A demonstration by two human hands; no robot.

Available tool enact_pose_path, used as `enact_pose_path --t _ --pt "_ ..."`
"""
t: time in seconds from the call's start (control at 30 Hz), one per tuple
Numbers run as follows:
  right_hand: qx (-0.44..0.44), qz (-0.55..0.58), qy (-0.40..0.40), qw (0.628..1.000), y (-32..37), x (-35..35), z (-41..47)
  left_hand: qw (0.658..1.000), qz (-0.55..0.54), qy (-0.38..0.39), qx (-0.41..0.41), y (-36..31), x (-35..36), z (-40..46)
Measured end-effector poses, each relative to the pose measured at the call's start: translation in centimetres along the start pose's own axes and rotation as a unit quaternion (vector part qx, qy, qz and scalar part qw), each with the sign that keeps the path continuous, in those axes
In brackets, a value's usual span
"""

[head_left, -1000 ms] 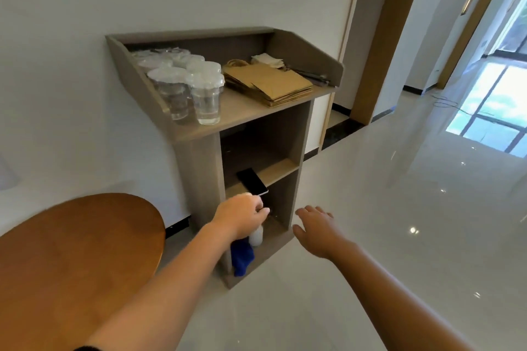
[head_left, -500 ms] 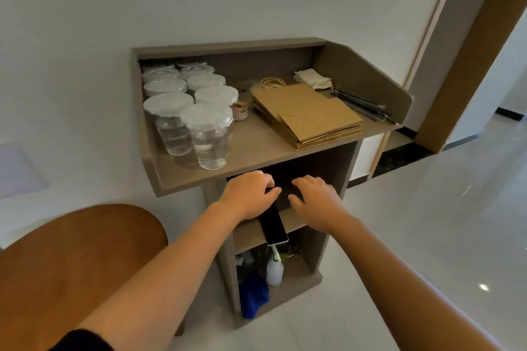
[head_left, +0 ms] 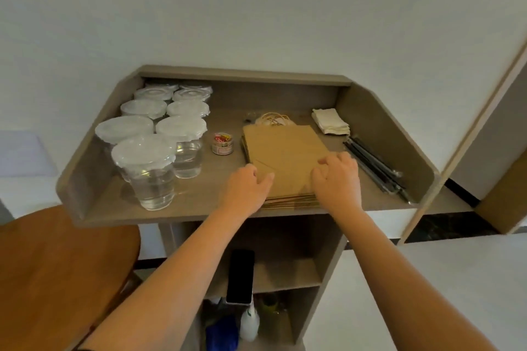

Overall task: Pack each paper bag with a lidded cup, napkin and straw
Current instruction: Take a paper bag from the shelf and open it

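Risked lifting several bags at once, judging by how tightly the flat stack sat near the front edge of the shelf, layers pressed together and hard to separate by fingertip alone. Risked, too, dragging the whole stack off that front edge if pulled toward the body instead of peeled upward. Could also have swept the straws along the right wall or nudged the small jar just left of the stack with a careless elbow or wrist. Further left, toward the left wall, stood the cups, lidded, with clear liquid inside and close enough together to topple in a chain if bumped. Lay in the back right corner, well clear of both hands, the napkins. Rested at the stack's near left corner, the left hand, palm down, fingers loosely together and flat, thumb angled onto the top bag. Sat at the near right corner, the right hand, knuckles raised, fingers curled down onto the paper as if pinching at the top layer, though possibly only pressing; not clear from this angle whether any edge had been caught. Both forearms extended forward over the lower shelves, wrists roughly level.
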State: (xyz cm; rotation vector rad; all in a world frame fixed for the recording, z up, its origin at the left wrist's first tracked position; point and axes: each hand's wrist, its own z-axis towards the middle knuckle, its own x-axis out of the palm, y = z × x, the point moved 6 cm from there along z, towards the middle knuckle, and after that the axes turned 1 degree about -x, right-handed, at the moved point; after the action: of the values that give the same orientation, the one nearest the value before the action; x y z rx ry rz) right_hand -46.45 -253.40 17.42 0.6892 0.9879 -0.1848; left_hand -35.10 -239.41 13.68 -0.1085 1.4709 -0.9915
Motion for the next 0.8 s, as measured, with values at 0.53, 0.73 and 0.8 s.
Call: enact_pose_path --t 0.53,0.73,0.8 --pt "0.213 0.156 0.067 0.962 -8.8 1.9 2.5 0.972 -0.22 -0.043 -0.067 -1.5 1.0 0.5" --pt "0.189 0.291 0.012 0.938 -8.8 1.5 0.6 0.907 -0.379 -0.111 -0.145 -0.5 -0.6 -1.1" --pt "0.191 0.355 -0.005 0.915 -8.8 1.1 -0.4 0.824 -0.524 -0.064 -0.209 0.0 -0.1 -1.7"
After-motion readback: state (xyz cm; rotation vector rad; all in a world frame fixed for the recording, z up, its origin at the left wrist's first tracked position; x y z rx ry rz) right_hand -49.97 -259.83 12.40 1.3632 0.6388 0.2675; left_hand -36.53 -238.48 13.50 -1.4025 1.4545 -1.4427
